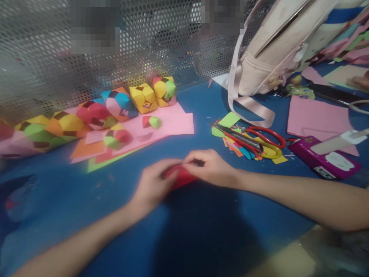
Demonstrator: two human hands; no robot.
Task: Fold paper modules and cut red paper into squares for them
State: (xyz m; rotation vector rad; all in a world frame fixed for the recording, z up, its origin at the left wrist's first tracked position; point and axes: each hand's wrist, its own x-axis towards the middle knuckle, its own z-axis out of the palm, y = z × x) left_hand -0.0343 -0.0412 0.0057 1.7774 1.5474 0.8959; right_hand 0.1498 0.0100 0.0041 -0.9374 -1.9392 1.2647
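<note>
A red piece of paper [183, 178] is between my two hands, low over the blue table [121, 231]. My left hand [152, 181] is closed on its left side, fingers curled over the top and somewhat blurred. With thumb and fingertips pressed together, my right hand [210, 166] pinches the upper right edge. Whether the paper is folded cannot be made out. Beyond my left hand lie small folded paper pieces in green and red [117, 138] and a red-green one [152, 122], resting on pink paper sheets [173, 123].
Several colourful paper balls [142, 98] line the perforated metal screen [161, 50]. To the right are scissors [269, 144], a cutter knife [238, 134], paper scraps [230, 120], a purple box-shaped device [325, 157], pink paper [318, 115] and a pale backpack [265, 57]. Another person's hand [360, 81] shows far right.
</note>
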